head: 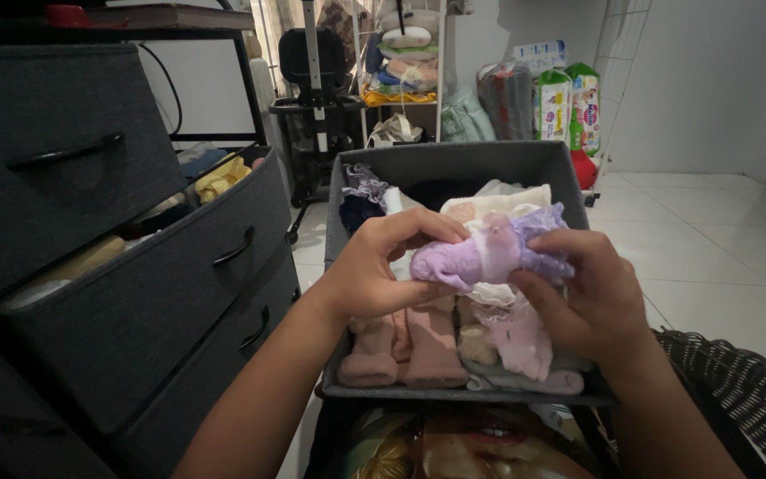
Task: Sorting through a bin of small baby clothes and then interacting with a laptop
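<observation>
— What colour is the small rolled knit sock [489, 255]?
— Lilac, with a white band and lacy purple cuff.
— And the fabric storage bin [454, 164]?
— Dark grey, holding dusty-pink folded socks [405, 348].

At the centre of the frame your left hand [374, 270] and right hand [591, 302] hold a lilac knitted baby sock [489, 255] between them, above the dark grey fabric drawer [454, 168]. In it, pink folded socks [405, 348] lie lower centre. At frame left stands the dark fabric-fronted dresser [126, 293]; diaper packs [569, 102] sit upper right.
</observation>
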